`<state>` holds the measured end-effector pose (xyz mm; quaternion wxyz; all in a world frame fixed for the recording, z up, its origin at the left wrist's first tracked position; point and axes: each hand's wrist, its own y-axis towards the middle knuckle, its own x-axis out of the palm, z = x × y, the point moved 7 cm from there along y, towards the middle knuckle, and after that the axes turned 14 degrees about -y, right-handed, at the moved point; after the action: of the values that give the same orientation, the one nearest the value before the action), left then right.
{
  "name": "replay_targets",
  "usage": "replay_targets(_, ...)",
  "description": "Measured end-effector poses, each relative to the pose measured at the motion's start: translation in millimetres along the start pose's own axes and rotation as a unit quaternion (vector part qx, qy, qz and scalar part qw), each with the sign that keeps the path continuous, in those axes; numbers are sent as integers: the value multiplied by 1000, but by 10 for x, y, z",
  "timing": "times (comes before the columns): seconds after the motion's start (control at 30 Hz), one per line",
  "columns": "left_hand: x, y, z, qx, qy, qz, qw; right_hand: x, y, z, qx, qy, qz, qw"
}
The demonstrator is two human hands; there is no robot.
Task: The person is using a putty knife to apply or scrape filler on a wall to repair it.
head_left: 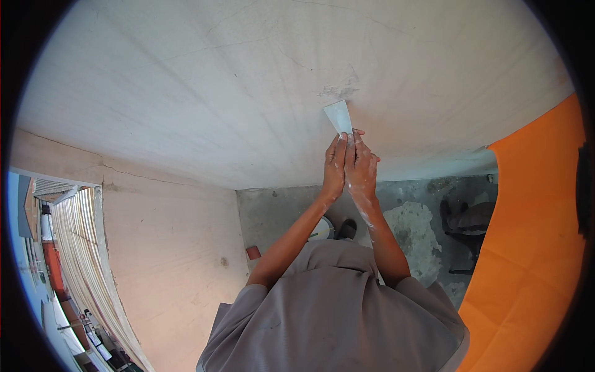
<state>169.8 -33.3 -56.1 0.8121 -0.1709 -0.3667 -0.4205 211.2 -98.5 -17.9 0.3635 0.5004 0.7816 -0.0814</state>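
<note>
A putty knife (pixel 338 116) with a pale, wide blade points up at the wall (pixel 204 93). Its blade edge lies just below a rough grey patch (pixel 338 90) where the surface is chipped. My left hand (pixel 335 166) and my right hand (pixel 361 162) are side by side, closed together around the knife's lower part. Fingers hide the handle. White smears cover my right hand and wrist, with some on the left fingers.
An orange sheet (pixel 527 235) hangs at the right. On the stained floor (pixel 279 211) are a white bucket (pixel 321 229), partly hidden, and a small reddish block (pixel 253 252). A dark chair-like object (pixel 468 229) stands right. The side wall (pixel 173 242) has a window opening at left.
</note>
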Motion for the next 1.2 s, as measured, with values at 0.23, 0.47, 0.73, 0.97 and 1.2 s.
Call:
replay_targets(0.23,-126,-39,47,-19,77,37,996,193,-20,151,80,46,-70,993)
replay_targets(0.47,-199,20,286,27,227,46,972,402,-55,156,125,148,-74,978)
replay_targets(0.73,97,39,27,-72,-67,-18,995,-31,75,21,50,-74,-47,995)
replay_targets(0.97,-94,71,243,5,94,12,995,172,47,7,86,55,-56,993)
replay_targets(1.2,-36,4,252,-6,84,-8,996,81,-52,-45,42,67,21,997)
